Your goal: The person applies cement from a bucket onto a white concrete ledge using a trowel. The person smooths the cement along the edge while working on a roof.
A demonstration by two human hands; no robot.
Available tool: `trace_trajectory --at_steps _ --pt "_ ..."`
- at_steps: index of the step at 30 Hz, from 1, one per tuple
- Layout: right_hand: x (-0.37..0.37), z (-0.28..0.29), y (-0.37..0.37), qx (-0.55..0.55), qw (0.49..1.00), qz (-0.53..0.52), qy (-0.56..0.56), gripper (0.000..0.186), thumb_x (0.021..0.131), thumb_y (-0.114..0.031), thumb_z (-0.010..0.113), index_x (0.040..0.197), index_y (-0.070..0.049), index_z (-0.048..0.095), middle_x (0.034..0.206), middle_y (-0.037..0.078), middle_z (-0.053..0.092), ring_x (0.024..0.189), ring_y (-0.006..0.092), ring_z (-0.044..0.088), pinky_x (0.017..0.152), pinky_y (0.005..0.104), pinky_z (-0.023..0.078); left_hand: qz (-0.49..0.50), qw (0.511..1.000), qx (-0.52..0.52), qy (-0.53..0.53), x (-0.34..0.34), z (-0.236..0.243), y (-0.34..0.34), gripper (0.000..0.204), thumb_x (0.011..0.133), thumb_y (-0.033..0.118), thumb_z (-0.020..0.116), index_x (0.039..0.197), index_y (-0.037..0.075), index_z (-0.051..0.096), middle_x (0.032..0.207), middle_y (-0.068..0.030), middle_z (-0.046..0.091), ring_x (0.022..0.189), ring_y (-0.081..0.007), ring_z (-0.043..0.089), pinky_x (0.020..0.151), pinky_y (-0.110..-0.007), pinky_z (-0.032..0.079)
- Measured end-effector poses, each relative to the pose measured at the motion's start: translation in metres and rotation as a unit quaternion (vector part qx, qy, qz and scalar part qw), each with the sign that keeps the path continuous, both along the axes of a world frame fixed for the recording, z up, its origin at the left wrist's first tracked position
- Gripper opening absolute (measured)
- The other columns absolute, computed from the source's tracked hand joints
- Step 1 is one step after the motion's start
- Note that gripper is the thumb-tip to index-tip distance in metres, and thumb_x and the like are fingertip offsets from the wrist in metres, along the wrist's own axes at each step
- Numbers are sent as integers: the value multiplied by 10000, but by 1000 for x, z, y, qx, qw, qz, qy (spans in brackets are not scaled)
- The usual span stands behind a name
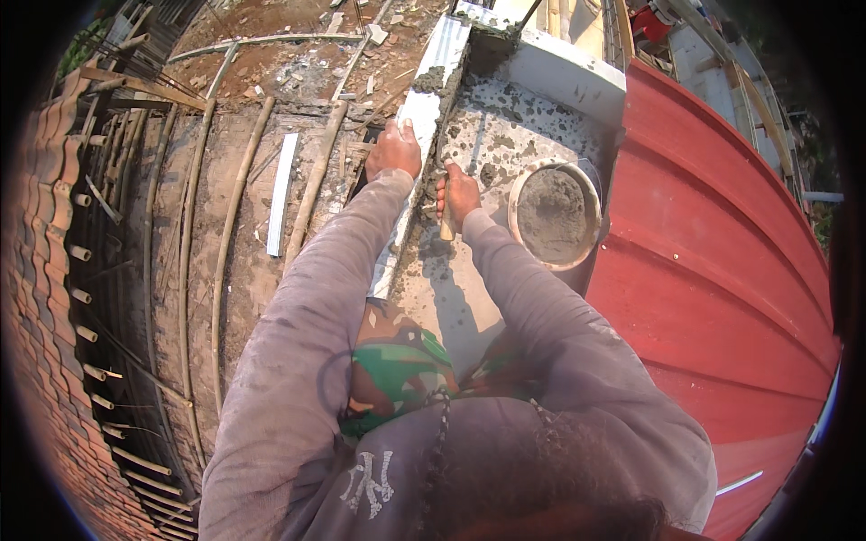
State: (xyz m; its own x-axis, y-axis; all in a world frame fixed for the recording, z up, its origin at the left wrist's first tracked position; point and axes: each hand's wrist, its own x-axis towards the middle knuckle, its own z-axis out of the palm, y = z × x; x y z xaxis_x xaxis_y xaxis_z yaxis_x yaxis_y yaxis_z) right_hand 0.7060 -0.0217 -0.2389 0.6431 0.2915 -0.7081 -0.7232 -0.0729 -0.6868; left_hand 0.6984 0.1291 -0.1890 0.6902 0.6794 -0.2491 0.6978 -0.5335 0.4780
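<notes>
My left hand [395,150] is closed round the outer edge of a long white board or ledge [442,52], its thumb on the top face. Grey mortar clings along the inner side of this strip. My right hand [459,193] grips a trowel by its wooden handle [446,229], close beside the strip's inner face. The trowel's blade is mostly hidden, so I cannot tell how much mortar is on it. To the right of that hand stands a round pale bucket [515,219] filled with wet grey mortar [552,213].
Splashes of mortar [494,173] dot the pale slab. A low white wall [577,65] closes its far end. Red metal roofing [713,261] slopes away on the right. Left of the ledge, lower down, lie bamboo poles [242,194], a white strip [282,194] and roof tiles [45,316].
</notes>
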Motion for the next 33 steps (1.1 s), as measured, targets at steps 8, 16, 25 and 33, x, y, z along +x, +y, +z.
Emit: trace_trajectory --at_steps 8,16,25,33 --pt "-67 22 -59 -130 984 29 -123 494 1066 -450 594 877 3 647 724 130 661 565 273 650 556 435 539 15 999 -41 -33 1 -9 6 533 1128 491 336 1455 150 582 1362 -237 693 1252 -460 657 1064 -550 501" --pt "131 82 -81 -337 836 250 -353 603 1052 -460 624 1316 82 650 1229 338 715 1172 469 694 1028 486 522 9 997 -27 -69 -1 -3 1 554 1116 448 382 1566 143 488 1429 -202 663 1233 -423 679 1057 -520 525" --pt "179 119 -37 -347 819 300 -346 563 1080 -466 607 1265 64 646 902 186 688 654 254 675 582 412 554 -7 997 -43 -69 -7 10 2 606 1110 430 387 1649 151 387 1496 -210 611 1265 -456 648 1084 -538 493" --pt "142 113 -42 -317 854 289 -295 546 1080 -413 610 1393 34 629 986 198 720 653 249 674 613 408 551 10 996 20 -91 2 -13 2 684 1096 404 437 1678 75 295 1657 -196 436 1536 -359 409 1261 -483 327"
